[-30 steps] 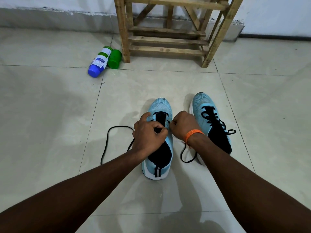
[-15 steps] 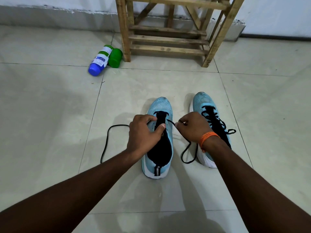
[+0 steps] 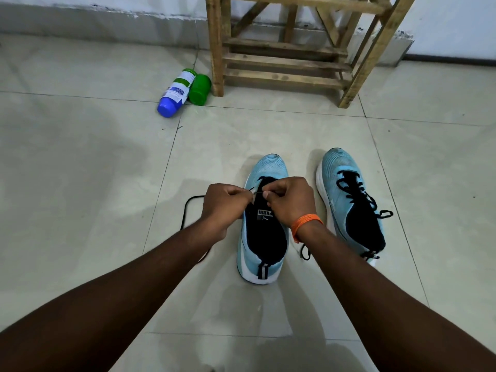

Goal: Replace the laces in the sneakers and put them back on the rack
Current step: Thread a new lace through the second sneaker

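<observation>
Two light-blue sneakers with black tongues stand on the tiled floor, toes pointing away from me. The left sneaker (image 3: 264,237) has a black lace (image 3: 188,205) only partly threaded; its loose part loops on the floor to the left. My left hand (image 3: 224,204) and my right hand (image 3: 290,200) meet over the sneaker's front eyelets, each pinching the lace, whose tip shows between them. The right sneaker (image 3: 349,202) is fully laced in black. A short lace end (image 3: 304,252) pokes out below my right wrist, which wears an orange band.
The wooden rack (image 3: 284,60) stands against the wall straight ahead, its lower slats bare. A white bottle with a blue cap (image 3: 174,93) and a green container (image 3: 200,89) lie by the rack's left leg. Open tiled floor surrounds the shoes.
My right hand has moved left from beside the sneaker to above its front eyelets, meeting my left hand. Both hands now pinch the lace close together.
</observation>
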